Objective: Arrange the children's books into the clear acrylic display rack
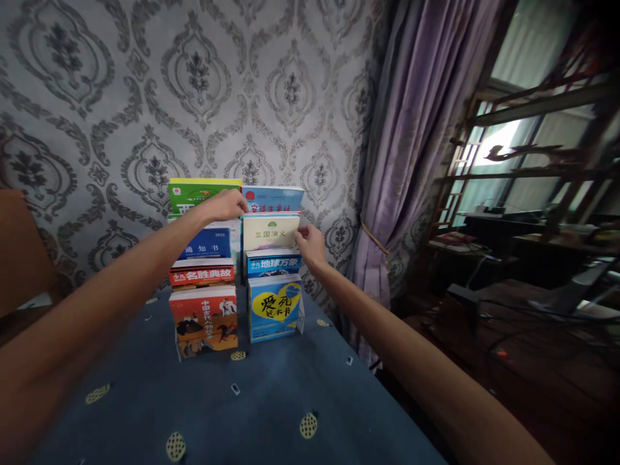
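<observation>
Two columns of books stand upright, stepped in height. A cream book (271, 234) with green lettering is in the right column. My right hand (310, 245) pinches its right edge. My left hand (228, 205) is closed at its upper left corner, with the fingertips partly hidden. Behind the left hand is a green book (180, 192) with a yellow strip on top; a light blue book (293, 197) rises behind the cream one. Lower down are a dark blue book (208, 243), a red book (206, 276) and a blue book (272, 265).
In front stand an orange-red book (206, 323) and a blue book with a yellow heart (274, 313). A dark blue patterned cloth (261, 407) covers the table. Patterned wallpaper (290, 84) and a tied purple curtain (411, 116) are behind; wooden shelves (523, 171) stand at right.
</observation>
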Tool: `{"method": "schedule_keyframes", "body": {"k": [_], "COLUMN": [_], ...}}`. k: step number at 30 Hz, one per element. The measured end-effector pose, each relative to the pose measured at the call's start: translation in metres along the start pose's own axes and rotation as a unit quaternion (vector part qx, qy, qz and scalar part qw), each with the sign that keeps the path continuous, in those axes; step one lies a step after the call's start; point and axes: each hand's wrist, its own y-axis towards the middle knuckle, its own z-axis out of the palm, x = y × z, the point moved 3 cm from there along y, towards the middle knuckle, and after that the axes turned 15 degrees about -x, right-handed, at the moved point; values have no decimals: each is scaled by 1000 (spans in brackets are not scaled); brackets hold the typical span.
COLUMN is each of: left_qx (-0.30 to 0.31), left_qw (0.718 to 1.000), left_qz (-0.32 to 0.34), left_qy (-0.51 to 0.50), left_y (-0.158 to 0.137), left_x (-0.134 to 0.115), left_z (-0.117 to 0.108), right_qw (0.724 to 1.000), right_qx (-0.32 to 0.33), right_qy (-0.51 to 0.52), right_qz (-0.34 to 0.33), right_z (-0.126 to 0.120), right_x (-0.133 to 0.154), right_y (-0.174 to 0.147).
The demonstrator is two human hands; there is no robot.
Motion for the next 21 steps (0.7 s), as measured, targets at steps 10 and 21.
{"method": "schedule_keyframes", "body": {"k": [10,21], "left_qx": [5,0], "left_qw": [1000,1000], "left_qz": [10,26], "left_qy": [-14,2], "left_y": [-4,-5], "left_x": [1,1], "left_z": [-1,1], "right_qw": [999,999], "right_qx": [25,40], "right_qy": [-29,27], "right_qz": [5,26], "right_z": [-2,6], "right_x": [-4,-16], "right_y": [-1,-1]}}
